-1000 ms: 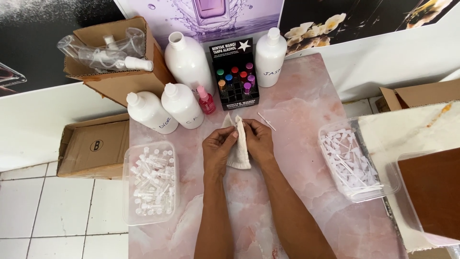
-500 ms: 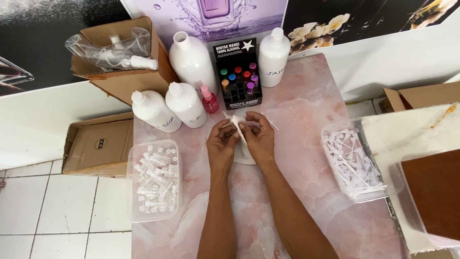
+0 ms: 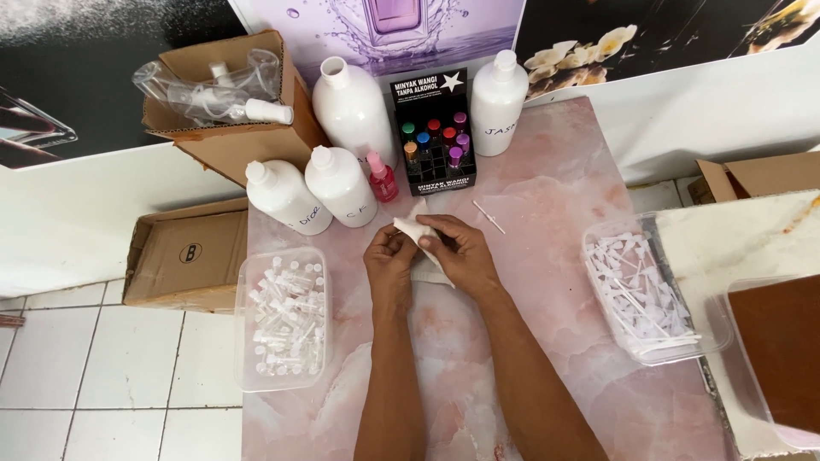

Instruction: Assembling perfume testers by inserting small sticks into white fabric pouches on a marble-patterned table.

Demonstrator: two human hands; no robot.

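Observation:
My left hand [image 3: 390, 260] and my right hand [image 3: 459, 250] meet over the middle of a pink marble table [image 3: 547, 196]. Together they pinch a white cloth [image 3: 412, 230], bunched between the fingers, with part of it trailing down under the right palm. Whether something small sits inside the cloth is hidden. A thin white stick [image 3: 489, 217] lies on the table just right of my right hand.
Several white bottles [image 3: 342, 185] and a small pink bottle [image 3: 382, 177] stand behind the hands, beside a black box of coloured vials [image 3: 433, 137]. A clear tub of small vials [image 3: 282, 318] sits left, a tub of white dip tubes [image 3: 641, 294] right. Cardboard boxes [image 3: 184, 253] stand at the left.
Both hands have stayed over the table's middle, working the white cloth, which is now more bunched between the fingers. Nothing else has moved.

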